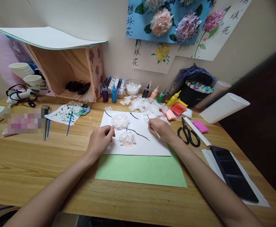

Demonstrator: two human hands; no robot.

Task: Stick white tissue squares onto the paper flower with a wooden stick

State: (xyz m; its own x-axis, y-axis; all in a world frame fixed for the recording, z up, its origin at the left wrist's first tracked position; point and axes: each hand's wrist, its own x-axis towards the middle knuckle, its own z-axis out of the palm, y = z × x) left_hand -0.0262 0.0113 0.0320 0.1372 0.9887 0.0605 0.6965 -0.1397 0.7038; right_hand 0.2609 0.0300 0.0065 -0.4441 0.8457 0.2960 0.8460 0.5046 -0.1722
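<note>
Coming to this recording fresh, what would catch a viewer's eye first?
Probably the two ruffled pale flowers on the white sheet, between the left hand and the right hand, which holds a thin stick. On the wall above, a blue picture with pink and purple blossoms stands out too. Black-handled scissors lie beside the right forearm.

Two slender arms are what I see of this person, and both are bare as far as they show. The left forearm (pixel 55 189) is smooth and long, tapering to a narrow wrist; the right forearm (pixel 199 167) has much the same build, broadening toward the elbow. The left hand (pixel 100 138) and the right hand (pixel 161 129) are bare too, small, with slim fingers (pixel 109 131); their nails are too small to make out. Some dark cloth (pixel 104 222), perhaps clothing, shows low down between the arms.
</note>
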